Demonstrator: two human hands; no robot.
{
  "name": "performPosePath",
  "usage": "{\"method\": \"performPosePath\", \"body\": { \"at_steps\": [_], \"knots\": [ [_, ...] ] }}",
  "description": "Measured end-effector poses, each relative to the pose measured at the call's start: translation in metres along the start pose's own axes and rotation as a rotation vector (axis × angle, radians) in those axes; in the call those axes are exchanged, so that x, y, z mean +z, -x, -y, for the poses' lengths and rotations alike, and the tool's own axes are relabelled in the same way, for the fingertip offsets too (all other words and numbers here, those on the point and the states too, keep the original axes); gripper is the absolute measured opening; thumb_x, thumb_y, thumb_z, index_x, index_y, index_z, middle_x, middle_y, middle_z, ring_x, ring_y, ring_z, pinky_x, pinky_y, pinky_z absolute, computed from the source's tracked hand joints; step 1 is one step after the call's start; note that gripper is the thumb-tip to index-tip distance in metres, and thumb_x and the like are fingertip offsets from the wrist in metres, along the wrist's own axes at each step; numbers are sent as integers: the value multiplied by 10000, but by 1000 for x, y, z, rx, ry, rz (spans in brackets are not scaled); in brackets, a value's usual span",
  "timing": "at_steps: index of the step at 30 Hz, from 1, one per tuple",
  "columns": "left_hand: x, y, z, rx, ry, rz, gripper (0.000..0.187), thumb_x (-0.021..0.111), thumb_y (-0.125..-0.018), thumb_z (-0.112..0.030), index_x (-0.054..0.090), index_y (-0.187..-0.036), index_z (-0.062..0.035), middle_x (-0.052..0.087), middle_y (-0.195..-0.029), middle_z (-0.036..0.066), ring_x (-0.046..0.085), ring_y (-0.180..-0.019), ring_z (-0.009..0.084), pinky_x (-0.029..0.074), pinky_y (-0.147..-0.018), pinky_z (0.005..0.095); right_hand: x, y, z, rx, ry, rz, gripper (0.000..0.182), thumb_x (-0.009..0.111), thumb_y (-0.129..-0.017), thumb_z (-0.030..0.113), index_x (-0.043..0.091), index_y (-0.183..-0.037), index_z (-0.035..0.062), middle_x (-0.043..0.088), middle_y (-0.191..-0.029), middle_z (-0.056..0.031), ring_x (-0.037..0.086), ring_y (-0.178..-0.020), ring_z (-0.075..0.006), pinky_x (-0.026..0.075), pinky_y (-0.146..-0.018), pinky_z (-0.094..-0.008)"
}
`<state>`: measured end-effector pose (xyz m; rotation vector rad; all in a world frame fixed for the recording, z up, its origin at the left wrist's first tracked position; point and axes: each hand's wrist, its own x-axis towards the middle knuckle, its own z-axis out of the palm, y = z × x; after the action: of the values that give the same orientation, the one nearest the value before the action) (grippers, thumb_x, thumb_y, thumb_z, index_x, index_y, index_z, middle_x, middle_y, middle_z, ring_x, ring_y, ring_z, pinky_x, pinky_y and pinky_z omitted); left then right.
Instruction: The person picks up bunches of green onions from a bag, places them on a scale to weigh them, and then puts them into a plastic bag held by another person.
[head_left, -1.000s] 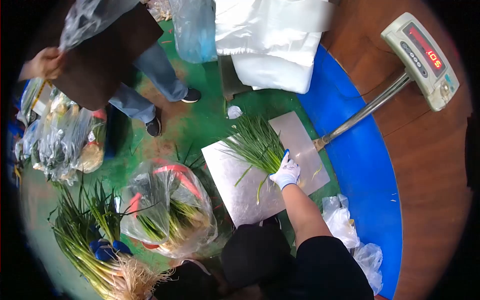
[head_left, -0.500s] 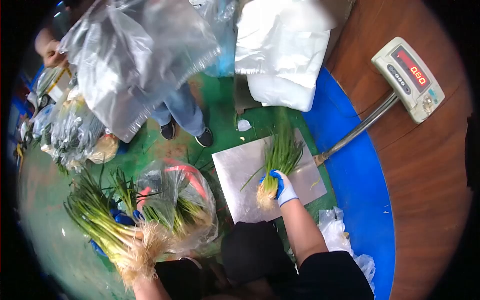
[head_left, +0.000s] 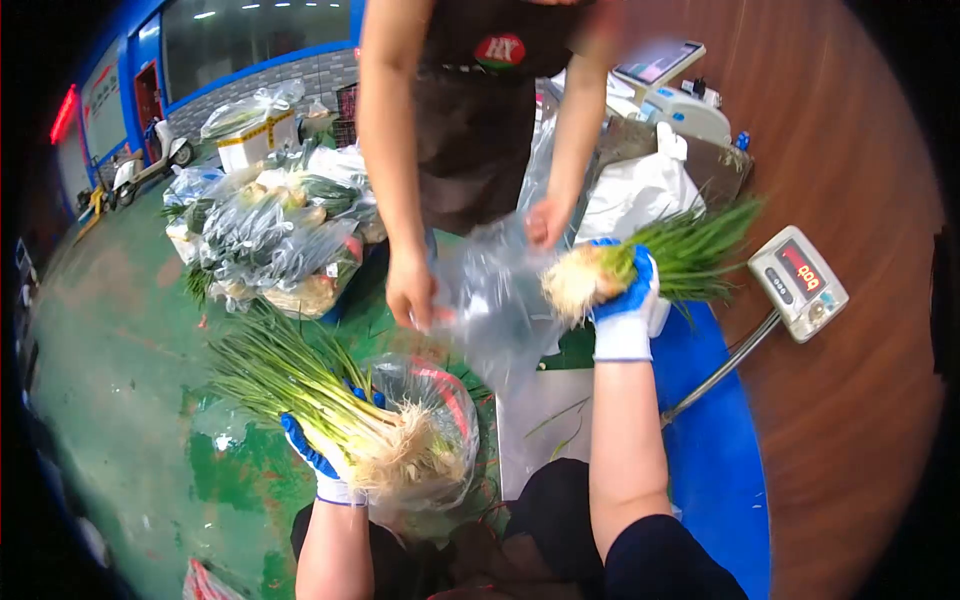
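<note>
My left hand (head_left: pixel 318 452), in a blue and white glove, is closed around a large bunch of green onions (head_left: pixel 330 400), roots toward the right. Raised at the right, my right hand (head_left: pixel 632 295) grips a smaller green onion bunch (head_left: pixel 695 250), its roots to the left and leaves to the right. Between the two bunches, a co-worker's bare hands hold a clear plastic bag (head_left: pixel 500 295). Below my right hand lies the metal scale plate (head_left: pixel 540 425), with a few loose leaves on it. An open plastic bag (head_left: pixel 455 400) with a red stripe is beside the left bunch.
A co-worker in a dark apron (head_left: pixel 475 130) stands ahead. The scale display (head_left: pixel 800 275) is on a pole at the right. Bagged vegetables (head_left: pixel 270 230) are piled at the left back, near a white box (head_left: pixel 258 142). White bags (head_left: pixel 645 195) lie behind my right hand.
My right hand has lifted the smaller bunch off the scale plate, forward and to the right. The view has tilted up, showing the co-worker, whose plastic bag is now lower, between the bunches.
</note>
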<state>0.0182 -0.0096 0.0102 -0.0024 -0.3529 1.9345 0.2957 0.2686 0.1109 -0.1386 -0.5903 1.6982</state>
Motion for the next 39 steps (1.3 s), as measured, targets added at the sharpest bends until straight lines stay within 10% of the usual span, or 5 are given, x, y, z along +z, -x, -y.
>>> {"method": "performPosePath", "body": {
  "at_steps": [15, 21, 26, 30, 39],
  "knots": [
    [9, 10, -21, 219, -408, -36, 717, 544, -781, -609, 454, -1299, -122, 547, -1202, 146, 559, -1004, 373, 432, -913, 530, -10, 37, -140, 121, 563, -480, 275, 716, -758, 119, 610, -990, 18, 633, -852, -74, 618, -718, -224, 520, -655, -388],
    [-3, 4, -21, 249, -405, -40, 743, 566, -777, -593, 428, -1318, -103, 535, -1210, 162, 534, -1042, 379, 417, -934, 534, 0, 34, -129, 1022, 962, 237, 537, 631, -824, 466, 561, -1176, 66, 614, -983, -25, 565, -806, -163, 456, -794, -294],
    [-11, 2, -18, 224, -521, -28, 693, 560, -803, -553, 441, -1307, -94, 545, -1206, 154, 551, -1029, 349, 431, -931, 495, 156, 8, -67, 623, 2377, 556, 663, 569, -738, 618, 682, -935, -5, 669, -964, -188, 654, -876, -296, 495, -786, -372],
    [-27, -3, -14, 206, -658, -105, 597, 602, -838, -401, 450, -1294, -47, 543, -1238, 115, 531, -1099, 316, 408, -980, 461, 163, 16, -62, -1061, 2303, 502, 481, 584, -791, 417, 598, -1116, 63, 657, -948, -154, 623, -901, -278, 422, -859, -410],
    [-56, -20, 31, 121, -1114, -180, 459, 600, -872, -162, 452, -1279, -10, 549, -1219, 131, 542, -1102, 245, 438, -970, 393, 46, 148, -170, 457, 1583, 851, 1332, 854, -515, 445, 4, -1421, -36, 362, -1384, -225, 326, -1309, -291, 257, -1096, -373]
  ]
}}
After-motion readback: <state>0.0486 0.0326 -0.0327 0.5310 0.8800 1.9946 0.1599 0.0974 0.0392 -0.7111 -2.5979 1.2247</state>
